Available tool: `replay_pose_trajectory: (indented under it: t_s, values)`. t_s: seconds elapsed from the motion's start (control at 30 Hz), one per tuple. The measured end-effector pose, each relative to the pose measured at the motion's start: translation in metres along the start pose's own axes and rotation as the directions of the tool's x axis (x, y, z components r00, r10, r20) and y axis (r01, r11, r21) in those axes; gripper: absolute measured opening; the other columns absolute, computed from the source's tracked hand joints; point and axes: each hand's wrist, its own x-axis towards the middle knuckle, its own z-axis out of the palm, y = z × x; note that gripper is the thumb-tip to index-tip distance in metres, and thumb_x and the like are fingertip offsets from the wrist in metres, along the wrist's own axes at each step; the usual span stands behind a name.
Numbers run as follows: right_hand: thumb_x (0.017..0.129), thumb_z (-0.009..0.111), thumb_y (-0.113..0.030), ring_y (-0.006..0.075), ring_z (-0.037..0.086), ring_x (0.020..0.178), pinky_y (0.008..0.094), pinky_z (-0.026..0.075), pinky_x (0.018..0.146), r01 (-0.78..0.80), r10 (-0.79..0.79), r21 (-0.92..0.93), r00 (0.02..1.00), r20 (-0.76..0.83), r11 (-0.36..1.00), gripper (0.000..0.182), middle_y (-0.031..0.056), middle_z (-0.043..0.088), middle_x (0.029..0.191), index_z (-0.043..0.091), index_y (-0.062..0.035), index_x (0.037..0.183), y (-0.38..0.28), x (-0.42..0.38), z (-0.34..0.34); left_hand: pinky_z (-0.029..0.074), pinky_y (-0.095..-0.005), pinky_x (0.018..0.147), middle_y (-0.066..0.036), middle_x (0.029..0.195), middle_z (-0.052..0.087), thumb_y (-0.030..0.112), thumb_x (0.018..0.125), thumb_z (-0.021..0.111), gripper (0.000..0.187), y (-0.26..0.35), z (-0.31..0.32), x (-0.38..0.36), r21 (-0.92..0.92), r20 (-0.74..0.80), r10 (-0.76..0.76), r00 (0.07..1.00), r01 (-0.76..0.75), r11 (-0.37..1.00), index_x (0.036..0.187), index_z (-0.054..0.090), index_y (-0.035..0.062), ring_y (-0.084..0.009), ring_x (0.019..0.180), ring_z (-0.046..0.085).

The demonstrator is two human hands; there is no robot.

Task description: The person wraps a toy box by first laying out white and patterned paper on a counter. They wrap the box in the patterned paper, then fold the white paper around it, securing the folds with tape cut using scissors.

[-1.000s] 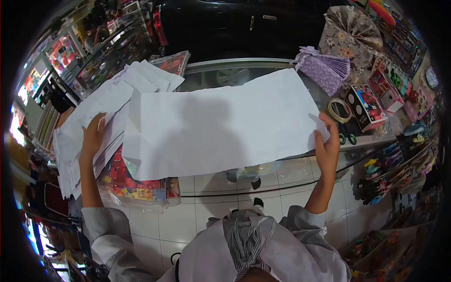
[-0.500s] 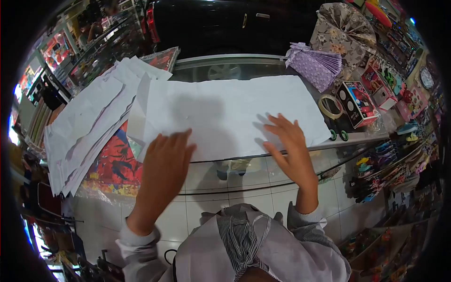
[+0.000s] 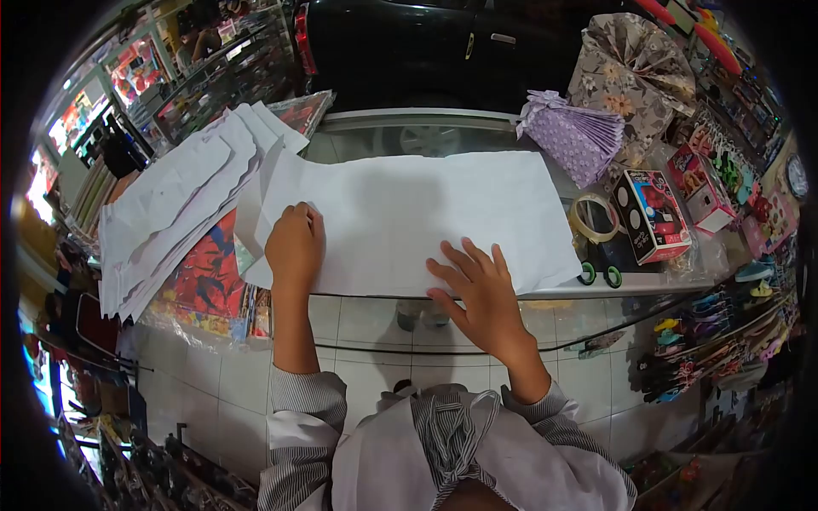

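Observation:
A large white sheet of paper (image 3: 477, 200) lies across the glass counter, its left side folded or raised near the paper stack. On the left part of this sheet rests my left hand (image 3: 295, 251), its fingers curled in and their tips hidden. Whether it pinches the paper cannot be seen. My right hand (image 3: 479, 294) is spread flat over the sheet's lower edge, right of the middle, and grips nothing. A stack of white paper sheets (image 3: 166, 196) lies at the left, partly over a red printed plastic packet (image 3: 209, 277).
To the right are a roll of tape (image 3: 594, 217), scissors with green-ringed handles (image 3: 600, 271) and a boxed toy (image 3: 653, 217). Behind them stand a pleated purple wrapped package (image 3: 575, 132) and a floral wrapped one (image 3: 635, 77). Hanging goods crowd the far right.
My left hand has moved up and slightly right, and its fingers have curled in. My right hand has shifted left and down, still spread. The camera view has shifted slightly.

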Motion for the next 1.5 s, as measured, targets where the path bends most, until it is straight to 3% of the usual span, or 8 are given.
replay_pose_trajectory:
  t_s: [0.37,0.57,0.67,0.77,0.8,0.9,1.13,1.5]
  values:
    - [0.09,0.054,-0.034,0.0334,0.039,0.127,0.056,0.019,0.107,0.015,-0.015,0.012,1.0,-0.004,1.0,0.035,0.0103,0.051,0.13,0.058,-0.0146,0.119,0.001,0.0,0.002,0.048,-0.0434,0.062,-0.016,0.077,0.065,0.019,0.089,0.05,0.016,-0.035,0.003,0.021,-0.024,0.047,-0.12,0.992,0.121,0.992,0.089,0.055,0.0042,-0.0341,0.074,0.064]
    - [0.09,0.055,-0.033,0.0334,0.038,0.127,0.0555,0.018,0.107,0.013,-0.013,0.001,1.0,0.011,1.0,0.035,0.0099,0.05,0.131,0.058,-0.0148,0.12,0.002,0.001,0.002,0.047,-0.0358,0.046,-0.016,0.073,0.064,0.011,0.091,0.045,0.012,-0.008,-0.022,0.033,-0.419,0.152,-0.446,0.882,0.467,0.779,0.091,0.05,0.0002,-0.027,0.06,0.063]
    - [0.088,0.058,-0.031,0.033,0.037,0.128,0.0549,0.019,0.108,0.002,-0.002,-0.015,1.0,0.03,1.0,0.035,0.0089,0.05,0.132,0.058,-0.0153,0.12,0.001,0.002,0.0,0.048,-0.0356,0.052,-0.017,0.074,0.064,0.009,0.089,0.049,0.012,-0.019,-0.013,0.041,-0.431,-0.128,-0.203,0.971,0.13,0.893,0.09,0.053,-0.002,-0.0272,0.062,0.063]
    - [0.089,0.057,-0.032,0.0327,0.039,0.126,0.0553,0.019,0.107,0.006,-0.006,-0.027,1.0,0.012,1.0,0.035,0.0088,0.051,0.13,0.059,-0.0153,0.119,0.0,0.003,0.002,0.049,-0.035,0.059,-0.017,0.075,0.063,0.007,0.086,0.054,0.011,-0.014,-0.01,0.046,-0.288,-0.149,0.143,0.979,-0.181,0.94,0.087,0.058,-0.0026,-0.0279,0.063,0.062]
    - [0.089,0.057,-0.033,0.0325,0.04,0.125,0.0556,0.02,0.107,0.012,-0.012,-0.03,1.0,-0.007,0.999,0.034,0.0089,0.052,0.129,0.059,-0.0152,0.118,0.0,0.003,0.003,0.046,-0.0301,0.061,-0.012,0.07,0.062,0.009,0.083,0.061,0.012,-0.011,-0.006,0.048,-0.37,-0.063,0.095,0.993,-0.112,0.922,0.082,0.061,-0.0026,-0.0181,0.06,0.059]
    - [0.088,0.057,-0.034,0.032,0.042,0.123,0.0555,0.02,0.106,0.015,-0.016,-0.04,1.0,-0.025,0.999,0.034,0.0088,0.053,0.127,0.06,-0.0154,0.116,0.0,0.002,0.004,0.046,-0.0296,0.06,-0.012,0.069,0.062,0.009,0.081,0.062,0.011,-0.007,-0.001,0.057,-0.295,0.081,0.181,0.98,-0.15,0.944,0.08,0.062,-0.0024,-0.0186,0.06,0.059]
    - [0.088,0.057,-0.034,0.0313,0.043,0.123,0.0544,0.021,0.106,0.018,-0.021,-0.059,0.999,-0.043,0.998,0.034,0.0078,0.053,0.127,0.06,-0.0161,0.116,-0.001,0.003,0.005,0.049,-0.0375,0.059,-0.009,0.069,0.065,0.017,0.074,0.067,0.007,-0.003,0.015,0.075,-0.066,0.152,0.204,0.967,-0.196,0.978,0.074,0.068,0.0103,-0.029,0.064,0.063]
    - [0.087,0.06,-0.031,0.0304,0.041,0.126,0.0534,0.02,0.107,0.008,-0.009,-0.044,1.0,-0.025,0.999,0.034,0.007,0.052,0.129,0.059,-0.0165,0.118,0.0,0.002,0.005,0.05,-0.0418,0.064,-0.015,0.086,0.065,0.014,0.08,0.056,0.011,0.0,0.025,0.079,0.181,0.226,0.234,0.946,-0.277,0.944,0.083,0.061,0.004,-0.0327,0.076,0.064]
